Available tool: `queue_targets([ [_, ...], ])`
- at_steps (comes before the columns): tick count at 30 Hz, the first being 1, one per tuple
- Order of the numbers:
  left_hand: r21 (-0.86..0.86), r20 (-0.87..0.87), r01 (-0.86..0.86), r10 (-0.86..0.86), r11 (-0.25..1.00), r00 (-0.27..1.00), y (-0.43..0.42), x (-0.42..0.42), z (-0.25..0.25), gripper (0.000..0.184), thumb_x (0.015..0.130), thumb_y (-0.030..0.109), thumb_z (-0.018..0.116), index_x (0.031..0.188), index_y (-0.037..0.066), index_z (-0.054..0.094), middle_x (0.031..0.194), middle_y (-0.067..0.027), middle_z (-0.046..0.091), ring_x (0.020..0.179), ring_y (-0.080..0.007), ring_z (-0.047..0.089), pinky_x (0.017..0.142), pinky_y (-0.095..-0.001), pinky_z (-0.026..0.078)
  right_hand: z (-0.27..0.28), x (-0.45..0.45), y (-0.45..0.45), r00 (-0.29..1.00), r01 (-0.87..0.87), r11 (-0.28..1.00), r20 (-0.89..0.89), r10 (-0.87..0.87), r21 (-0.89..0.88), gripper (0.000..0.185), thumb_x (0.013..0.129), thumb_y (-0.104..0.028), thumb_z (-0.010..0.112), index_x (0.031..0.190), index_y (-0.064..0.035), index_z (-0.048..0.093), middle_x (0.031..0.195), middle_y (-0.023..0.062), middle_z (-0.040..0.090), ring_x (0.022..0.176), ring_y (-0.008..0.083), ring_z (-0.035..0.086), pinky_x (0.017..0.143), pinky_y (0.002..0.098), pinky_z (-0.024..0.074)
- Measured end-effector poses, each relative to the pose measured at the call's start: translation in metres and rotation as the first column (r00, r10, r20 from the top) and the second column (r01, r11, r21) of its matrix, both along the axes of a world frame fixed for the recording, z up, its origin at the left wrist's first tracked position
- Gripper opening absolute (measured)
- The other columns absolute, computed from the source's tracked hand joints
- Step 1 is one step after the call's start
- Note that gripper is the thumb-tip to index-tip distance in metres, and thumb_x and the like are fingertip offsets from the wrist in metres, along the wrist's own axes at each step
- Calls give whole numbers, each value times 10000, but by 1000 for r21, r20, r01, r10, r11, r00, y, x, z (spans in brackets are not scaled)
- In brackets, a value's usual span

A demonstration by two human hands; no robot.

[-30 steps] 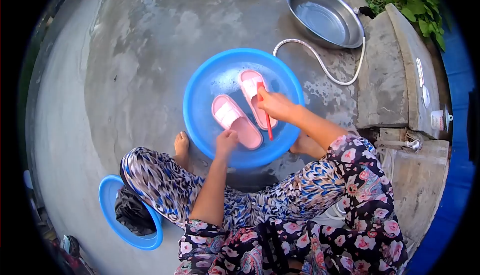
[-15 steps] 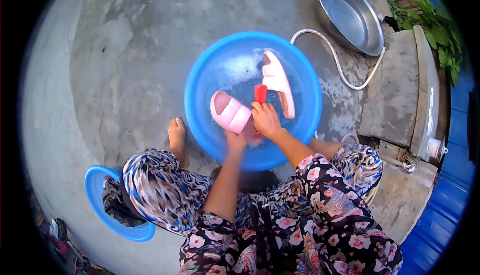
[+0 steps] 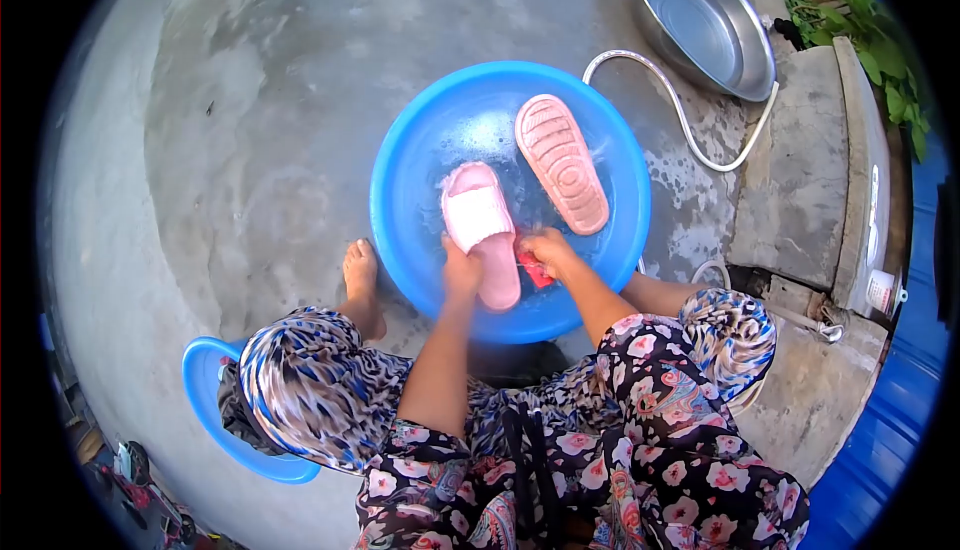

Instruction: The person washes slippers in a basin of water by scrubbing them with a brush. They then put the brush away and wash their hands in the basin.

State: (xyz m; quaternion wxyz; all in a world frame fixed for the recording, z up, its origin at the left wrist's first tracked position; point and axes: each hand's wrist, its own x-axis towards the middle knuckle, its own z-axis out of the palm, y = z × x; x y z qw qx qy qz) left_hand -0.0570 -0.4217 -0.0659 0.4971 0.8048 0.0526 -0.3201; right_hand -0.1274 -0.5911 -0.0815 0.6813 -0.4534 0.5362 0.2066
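Observation:
A blue basin (image 3: 384, 190) of soapy water stands on the ground between my feet. My left hand (image 3: 461, 270) is closed on the near left side of a pink slipper (image 3: 477, 212), which lies strap up in the basin. Wrapped round a red scrub brush (image 3: 535, 271), my right hand (image 3: 549, 252) is at the slipper's right edge; the bristles are hard to make out. Further back on the right, the second pink slipper (image 3: 562, 164) rests with its ridged sole facing up.
At the back right a metal basin (image 3: 700, 25) stands near a white hose (image 3: 672, 110). A smaller blue tub (image 3: 205, 410) with dark cloth is beside my left knee. Concrete slabs (image 3: 790, 170) run along the right, with leafy plants (image 3: 880, 60) beyond.
The held slipper has turned from tilted to strap up, its sole end nearer me. The second slipper has rolled from its side to sole up. The brush has swung round, its red end now nearer me.

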Motion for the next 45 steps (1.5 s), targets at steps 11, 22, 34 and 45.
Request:
queue_targets([
  [11,351,51,320,-359,880,932,9,40,-11,588,819,205,445,1396,183,332,977,-257,632,904,-418,614,799,-483,474,54,25,-6,963,176,950,247,-111,-259,131,832,-65,578,944,-30,522,791,83,578,551,176,593,492,313,521],
  [22,481,373,258,-461,838,805,-3,23,28,445,755,108,550,1198,69,551,1071,-209,573,949,-376,568,852,-420,452,76,34,-22,894,-146,825,284,346,-546,454,747,-204,728,1109,-18,528,770,81,613,509,127,560,445,275,450],
  [34,-432,-682,-557,147,709,717,-32,18,28,537,906,465,499,1213,24,479,1175,-169,552,1097,-283,537,956,-399,409,66,35,-12,938,-106,905,260,229,-412,311,761,-197,714,1012,-53,602,648,11,580,491,80,514,425,227,405],
  [45,-444,-895,-891,-103,100,434,-66,38,11,509,943,330,370,1328,-4,391,1340,-172,461,1251,-316,430,1070,-468,303,61,47,-18,796,-361,450,-18,605,-817,657,840,-321,554,1406,-104,301,1308,237,433,1136,405,489,932,457,410],
])
